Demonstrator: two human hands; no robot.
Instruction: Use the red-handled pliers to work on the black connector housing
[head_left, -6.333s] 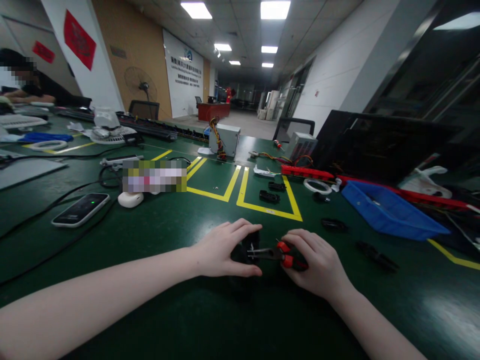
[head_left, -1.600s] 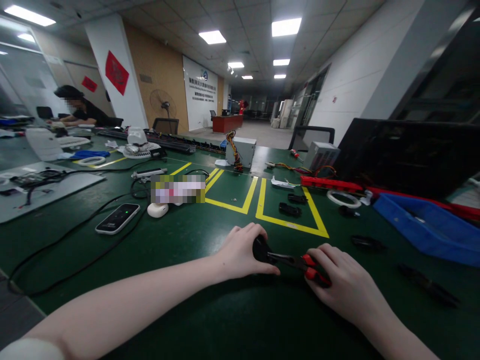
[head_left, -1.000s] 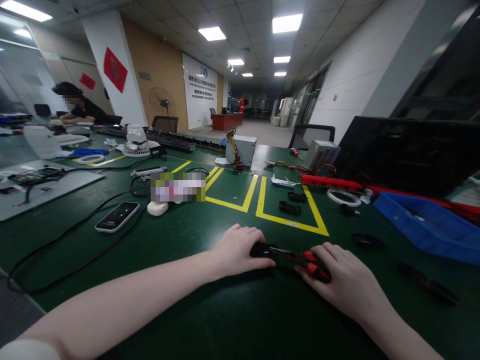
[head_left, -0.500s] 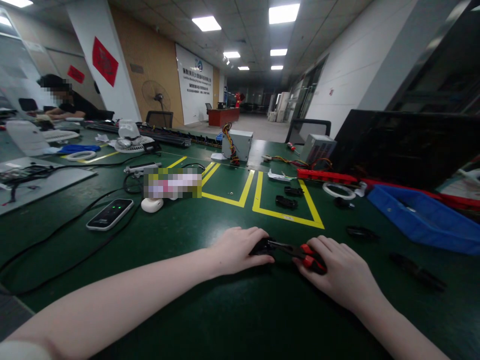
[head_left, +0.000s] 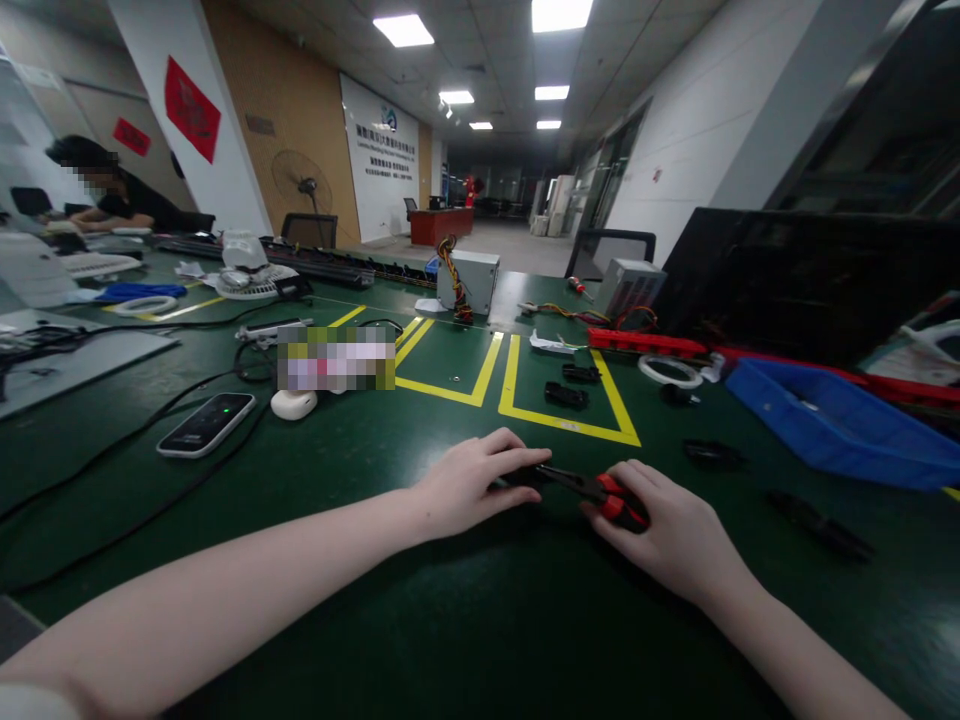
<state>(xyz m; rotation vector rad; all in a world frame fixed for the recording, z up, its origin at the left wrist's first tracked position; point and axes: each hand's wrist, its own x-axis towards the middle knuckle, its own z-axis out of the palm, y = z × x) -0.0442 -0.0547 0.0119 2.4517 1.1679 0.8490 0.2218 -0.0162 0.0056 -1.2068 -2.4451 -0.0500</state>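
Closed around a small black part (head_left: 517, 477), my left hand (head_left: 469, 487) covers most of it with the fingers. My right hand (head_left: 671, 522) grips the red-and-black handles of a pair of long-nosed pliers (head_left: 577, 484). The jaws point left and meet the black part at the left fingertips; whether they pinch it I cannot tell. Beyond the hands, two black plastic pieces (head_left: 566, 395) lie inside a yellow tape outline (head_left: 562, 424). To the right of the right hand lie another black piece (head_left: 712, 454) and a longer dark one (head_left: 821, 525).
A blue plastic tray (head_left: 832, 425) sits at the right, in front of a dark monitor (head_left: 795, 285). White cable coil (head_left: 670, 372), power supply box (head_left: 476, 280) and red strip (head_left: 646, 343) lie farther back. A black phone-like device (head_left: 208, 424) and cables occupy the left. A co-worker (head_left: 124, 195) sits far left.
The view has shifted a little, so the scene sits slightly higher and to the left. My left index finger now stretches farther over the black part. Both hands keep their holds.
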